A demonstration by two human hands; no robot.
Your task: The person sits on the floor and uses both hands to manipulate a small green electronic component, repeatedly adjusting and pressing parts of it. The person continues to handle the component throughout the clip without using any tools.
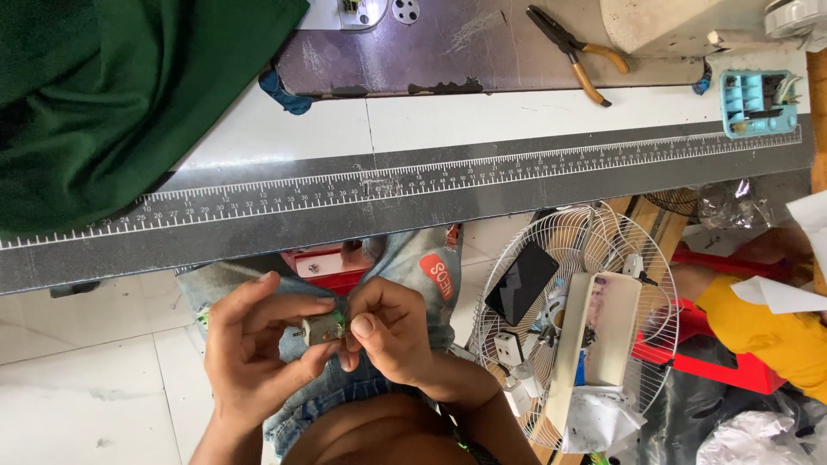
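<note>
My left hand [254, 353] and my right hand [392, 327] meet over my lap, just below the table's edge. Between them is a small silver metal part [320, 328], like a tiny motor, with a green bit at its right end. The left thumb and fingers clamp it from the left. The fingertips of my right hand pinch at its green end. My knees in blue jeans [413, 258] lie under the hands.
A white sewing table carries a dark ruler strip [413, 194], green fabric [112, 95], yellow-handled pliers [579, 52] and a light blue tray [758, 103]. On the floor at right, a white fan guard [586, 232] holds a black phone [521, 282] and a power strip [594, 344]. A person in yellow [767, 327] sits at far right.
</note>
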